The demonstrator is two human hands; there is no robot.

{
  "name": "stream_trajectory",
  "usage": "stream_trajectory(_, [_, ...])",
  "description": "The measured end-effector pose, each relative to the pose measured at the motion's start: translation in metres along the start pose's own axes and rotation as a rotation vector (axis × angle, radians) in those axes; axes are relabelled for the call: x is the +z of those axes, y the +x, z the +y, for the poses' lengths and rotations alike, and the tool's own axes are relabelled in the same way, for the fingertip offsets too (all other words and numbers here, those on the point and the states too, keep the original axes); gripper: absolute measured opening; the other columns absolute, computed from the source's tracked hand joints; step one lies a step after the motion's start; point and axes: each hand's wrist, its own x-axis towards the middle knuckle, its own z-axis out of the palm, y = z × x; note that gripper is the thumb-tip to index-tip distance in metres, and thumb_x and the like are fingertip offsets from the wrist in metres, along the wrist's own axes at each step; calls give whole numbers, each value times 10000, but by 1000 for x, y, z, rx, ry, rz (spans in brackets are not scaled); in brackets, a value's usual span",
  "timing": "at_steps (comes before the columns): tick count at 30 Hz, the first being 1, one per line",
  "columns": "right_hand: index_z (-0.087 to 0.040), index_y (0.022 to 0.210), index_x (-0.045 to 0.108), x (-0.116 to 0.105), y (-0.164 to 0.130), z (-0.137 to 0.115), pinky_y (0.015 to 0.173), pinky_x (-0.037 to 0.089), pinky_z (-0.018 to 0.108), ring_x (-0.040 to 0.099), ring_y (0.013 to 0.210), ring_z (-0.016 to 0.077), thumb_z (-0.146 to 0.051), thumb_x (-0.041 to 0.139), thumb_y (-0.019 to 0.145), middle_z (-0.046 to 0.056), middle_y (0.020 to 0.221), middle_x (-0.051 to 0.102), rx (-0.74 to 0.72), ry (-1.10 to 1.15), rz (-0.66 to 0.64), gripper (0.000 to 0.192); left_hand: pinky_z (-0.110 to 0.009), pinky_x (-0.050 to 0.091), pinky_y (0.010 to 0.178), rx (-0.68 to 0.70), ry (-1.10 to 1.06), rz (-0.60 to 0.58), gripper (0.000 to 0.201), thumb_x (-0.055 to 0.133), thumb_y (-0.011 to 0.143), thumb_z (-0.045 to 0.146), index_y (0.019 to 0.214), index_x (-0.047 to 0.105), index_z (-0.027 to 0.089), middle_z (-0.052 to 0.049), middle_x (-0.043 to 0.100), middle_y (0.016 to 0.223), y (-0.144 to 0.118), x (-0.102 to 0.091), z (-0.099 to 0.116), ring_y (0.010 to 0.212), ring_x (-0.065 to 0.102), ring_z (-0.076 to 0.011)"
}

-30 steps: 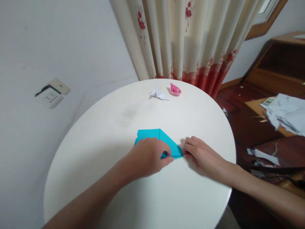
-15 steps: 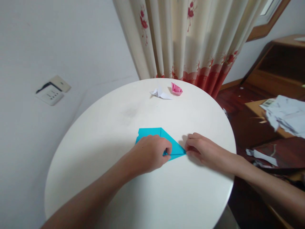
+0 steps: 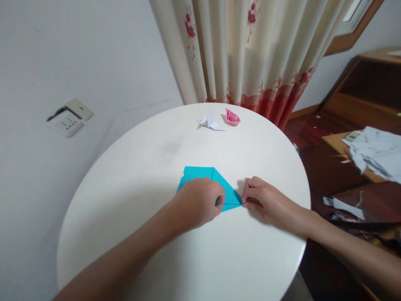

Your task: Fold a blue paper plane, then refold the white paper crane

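Observation:
A folded sheet of blue paper (image 3: pixel 200 172) lies on the white round table (image 3: pixel 150 175), its right side narrowing to a point. Creases run across it, and its left edge has a small notch. Curled over the sheet, my left hand (image 3: pixel 200 200) has thumb and forefinger closed at the lower fold and hides the paper's middle. My right hand (image 3: pixel 258 195) pinches the pointed right tip between thumb and fingers.
Toward the far edge of the table sit a white folded-paper figure (image 3: pixel 210 123) and a small pink paper boat (image 3: pixel 232 118). A curtain (image 3: pixel 250 62) hangs behind. Papers (image 3: pixel 376 150) lie on a surface off to the right.
The pointed tip of the paper and my right hand's fingertips have shifted slightly left and down. My left hand stays nearly in place over the sheet.

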Motion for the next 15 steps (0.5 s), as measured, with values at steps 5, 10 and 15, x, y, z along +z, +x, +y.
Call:
stream_trajectory(5, [-177, 825, 652, -2, -2, -3, 758, 422, 320, 538, 851, 202, -35, 549, 857, 62, 853, 619, 38, -60, 3, 178, -278, 316, 575, -12, -1, -6, 171, 563, 777, 168, 720, 713, 227, -5, 716, 730, 0, 2, 0, 647, 592, -174])
stream_trajectory(10, [-173, 826, 649, -1, -2, -8, 757, 409, 329, 525, 850, 206, -26, 543, 840, 64, 854, 611, 83, -97, -4, 182, -283, 347, 608, -9, -17, 2, 157, 583, 805, 197, 738, 724, 221, -13, 734, 771, 1, 4, 0, 697, 622, -181])
stream_trajectory(15, [-183, 810, 655, 1, -3, -9, 760, 411, 340, 531, 848, 211, -51, 563, 827, 61, 861, 613, 151, -89, 7, 162, -289, 363, 618, -23, -38, 11, 166, 622, 847, 297, 761, 745, 227, -21, 752, 804, 4, 5, -1, 719, 637, -191])
